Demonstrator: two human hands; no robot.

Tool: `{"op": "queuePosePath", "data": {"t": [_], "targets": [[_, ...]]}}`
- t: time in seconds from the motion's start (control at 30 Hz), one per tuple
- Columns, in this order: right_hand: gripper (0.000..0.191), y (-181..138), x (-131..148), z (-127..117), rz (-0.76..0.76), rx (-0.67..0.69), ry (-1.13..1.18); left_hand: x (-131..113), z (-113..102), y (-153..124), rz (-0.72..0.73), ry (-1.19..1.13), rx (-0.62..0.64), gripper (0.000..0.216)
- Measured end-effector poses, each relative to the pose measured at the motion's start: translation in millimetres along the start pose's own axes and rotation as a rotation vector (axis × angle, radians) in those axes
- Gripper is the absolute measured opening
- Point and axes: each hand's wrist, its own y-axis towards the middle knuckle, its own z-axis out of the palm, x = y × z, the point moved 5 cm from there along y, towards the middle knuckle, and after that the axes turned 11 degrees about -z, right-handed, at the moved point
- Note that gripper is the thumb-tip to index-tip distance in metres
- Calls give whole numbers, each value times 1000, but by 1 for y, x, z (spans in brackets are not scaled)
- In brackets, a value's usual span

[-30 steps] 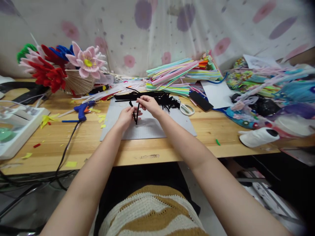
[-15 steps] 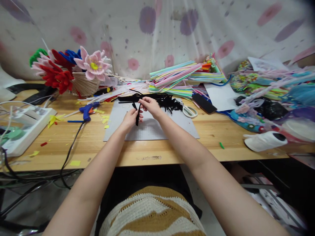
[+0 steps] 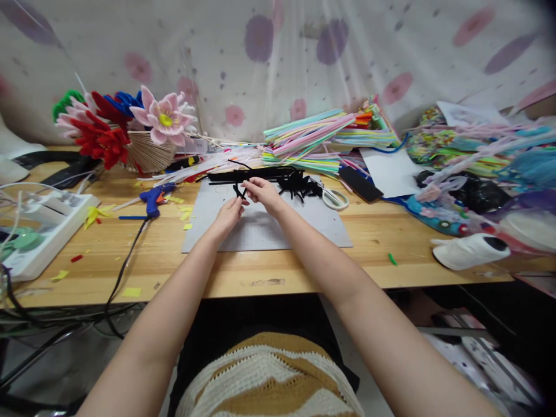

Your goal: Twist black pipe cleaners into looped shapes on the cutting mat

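Both hands meet over a grey mat point(image 3: 260, 231) on the wooden table point(image 3: 304, 263). My left hand point(image 3: 226, 215) and my right hand point(image 3: 262, 192) pinch a small bent black pipe cleaner point(image 3: 238, 191) between their fingertips. Just behind them a bundle of black pipe cleaners point(image 3: 260, 174) lies across the mat's far edge, with several twisted black pieces point(image 3: 304, 186) at its right end.
Scissors point(image 3: 335, 198) lie right of the black pieces. A blue glue gun point(image 3: 153, 196) with its cable rests left of the mat. Pipe-cleaner flowers point(image 3: 125, 124) stand at back left, coloured pipe cleaners point(image 3: 321, 136) at back centre, a white box point(image 3: 39, 223) at left, a white roll point(image 3: 471, 249) at right.
The black pipe cleaner hung down from my hands as a long straight piece; now only a short bent bit shows between my fingertips. Both hands have stayed over the mat.
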Motion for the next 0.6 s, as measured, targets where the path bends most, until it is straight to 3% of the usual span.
{"op": "queuePosePath", "data": {"t": [0.13, 0.23, 0.4, 0.6], "targets": [[21, -6, -11, -8, 203, 12, 183, 4, -9, -4, 169, 418, -90, 25], [18, -7, -21, -18, 294, -102, 198, 9, -12, -5, 224, 596, -81, 28], [18, -7, -29, -29, 154, -399, 41, 10, -14, -3, 186, 691, -102, 29], [21, -13, -37, -23, 22, -613, 31, 4, -12, -1, 113, 709, -81, 28]]}}
